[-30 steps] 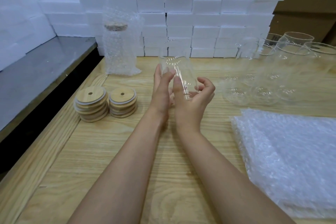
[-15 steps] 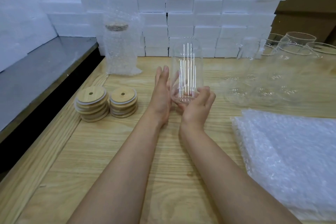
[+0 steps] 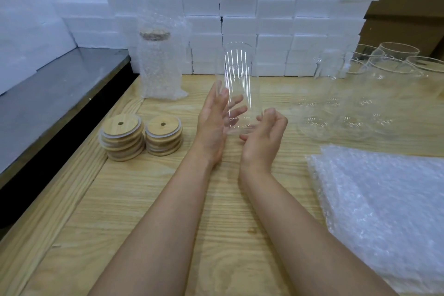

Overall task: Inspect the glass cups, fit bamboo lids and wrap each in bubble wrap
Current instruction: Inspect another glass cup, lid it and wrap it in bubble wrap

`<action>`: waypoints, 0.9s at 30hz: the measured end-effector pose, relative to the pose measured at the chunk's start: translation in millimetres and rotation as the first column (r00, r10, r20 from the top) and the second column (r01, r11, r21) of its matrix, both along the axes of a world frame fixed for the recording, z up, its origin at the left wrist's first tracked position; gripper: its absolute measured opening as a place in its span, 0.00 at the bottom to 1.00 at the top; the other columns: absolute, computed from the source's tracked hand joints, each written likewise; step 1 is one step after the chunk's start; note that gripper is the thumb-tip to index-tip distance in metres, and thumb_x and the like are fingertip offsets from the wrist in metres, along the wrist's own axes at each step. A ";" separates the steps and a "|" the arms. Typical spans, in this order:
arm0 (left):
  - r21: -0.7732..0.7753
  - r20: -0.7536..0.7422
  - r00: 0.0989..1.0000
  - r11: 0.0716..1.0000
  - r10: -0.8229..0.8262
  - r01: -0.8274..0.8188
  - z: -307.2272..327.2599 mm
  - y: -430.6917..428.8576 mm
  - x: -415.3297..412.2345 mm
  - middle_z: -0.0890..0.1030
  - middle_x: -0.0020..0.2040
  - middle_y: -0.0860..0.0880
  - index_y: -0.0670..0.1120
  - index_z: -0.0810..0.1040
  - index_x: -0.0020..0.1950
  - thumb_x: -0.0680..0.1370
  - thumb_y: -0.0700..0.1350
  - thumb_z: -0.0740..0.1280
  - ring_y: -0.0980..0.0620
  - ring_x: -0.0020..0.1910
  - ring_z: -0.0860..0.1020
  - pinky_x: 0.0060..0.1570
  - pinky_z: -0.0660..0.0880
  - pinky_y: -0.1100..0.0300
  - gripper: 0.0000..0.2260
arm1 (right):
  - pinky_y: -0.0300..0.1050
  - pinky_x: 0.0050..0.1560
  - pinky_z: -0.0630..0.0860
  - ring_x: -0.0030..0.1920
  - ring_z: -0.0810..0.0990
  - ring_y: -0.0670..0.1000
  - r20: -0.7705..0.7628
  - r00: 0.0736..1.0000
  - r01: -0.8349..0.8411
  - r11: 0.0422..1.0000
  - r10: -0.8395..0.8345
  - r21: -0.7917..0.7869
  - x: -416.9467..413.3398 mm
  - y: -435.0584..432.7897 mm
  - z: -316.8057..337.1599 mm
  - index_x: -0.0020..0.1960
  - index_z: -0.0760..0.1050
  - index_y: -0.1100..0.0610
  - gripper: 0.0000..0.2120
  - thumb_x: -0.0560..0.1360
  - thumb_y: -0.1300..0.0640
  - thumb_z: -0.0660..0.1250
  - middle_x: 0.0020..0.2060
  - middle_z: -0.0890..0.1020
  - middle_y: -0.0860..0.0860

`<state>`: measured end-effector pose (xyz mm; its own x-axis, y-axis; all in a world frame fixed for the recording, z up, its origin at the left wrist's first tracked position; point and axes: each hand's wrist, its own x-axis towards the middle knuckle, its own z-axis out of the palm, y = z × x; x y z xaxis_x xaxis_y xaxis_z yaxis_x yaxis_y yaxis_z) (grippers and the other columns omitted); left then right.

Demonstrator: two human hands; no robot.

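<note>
Wooden bench [image 3: 228,199], pale grain, backed by a wall of stacked white foam blocks [image 3: 240,7]. Grey metal shelf [image 3: 48,94] runs along its left edge.

Glass cup [image 3: 237,84] upright over the middle of the bench, mouth up, apparently lifted off the wood. Right hand [image 3: 264,137] curled under and round the base, thumb up the near side: it takes the weight. Left hand [image 3: 213,120] flat, fingers straight and slightly spread against the cup's left wall: steadies it, probably so it can be turned. Light streaks run down the glass, and flaws should show well against the white foam. Judged: inspection step, no lid on this cup yet.

Bamboo lids [image 3: 122,137] in two stacks near the left edge, close to the left hand, ready for fitting. Wrapped cup [image 3: 159,67], lidded and in bubble wrap, stands at the back left against the foam, apart from the unfinished ones. Bare glass cups [image 3: 360,94] crowd the back right corner, waiting. Bubble wrap sheets [image 3: 384,211] piled at the right edge beside the right arm.

Risk: smooth glass, only one hand actually gripping.
</note>
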<state>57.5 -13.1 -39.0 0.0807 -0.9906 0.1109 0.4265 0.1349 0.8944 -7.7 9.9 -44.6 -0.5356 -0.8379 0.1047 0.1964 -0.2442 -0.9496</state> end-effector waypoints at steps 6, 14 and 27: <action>-0.021 0.013 0.997 0.997 0.070 -0.070 -1.9 0.7 -1.2 0.81 0.53 0.53 0.60 0.67 0.71 0.69 0.55 0.68 0.56 0.48 0.81 0.54 0.76 0.52 0.30 | 0.25 0.49 0.69 0.53 0.71 0.43 -0.198 0.970 -0.170 0.978 0.144 -0.123 8.2 8.2 0.4 0.61 0.63 0.46 0.29 0.65 0.38 0.70 0.56 0.65 0.49; 0.015 -0.057 0.998 1.000 0.027 -0.026 2.3 0.5 -0.9 0.78 0.57 0.50 0.63 0.68 0.67 0.76 0.61 0.61 0.52 0.52 0.78 0.47 0.76 0.56 0.20 | 0.46 0.53 0.76 0.53 0.77 0.55 -0.174 0.978 -0.138 0.982 0.114 -0.132 5.8 5.9 -0.5 0.62 0.63 0.48 0.18 0.75 0.46 0.64 0.57 0.69 0.53; 0.104 -0.049 0.992 0.988 -0.113 0.118 -0.8 -0.1 1.6 0.84 0.48 0.46 0.47 0.71 0.65 0.68 0.67 0.59 0.50 0.40 0.82 0.34 0.77 0.59 0.33 | 0.57 0.42 0.81 0.38 0.81 0.47 0.187 0.966 -0.181 0.984 0.178 -0.001 2.7 0.0 -0.6 0.54 0.73 0.50 0.12 0.82 0.54 0.51 0.40 0.78 0.50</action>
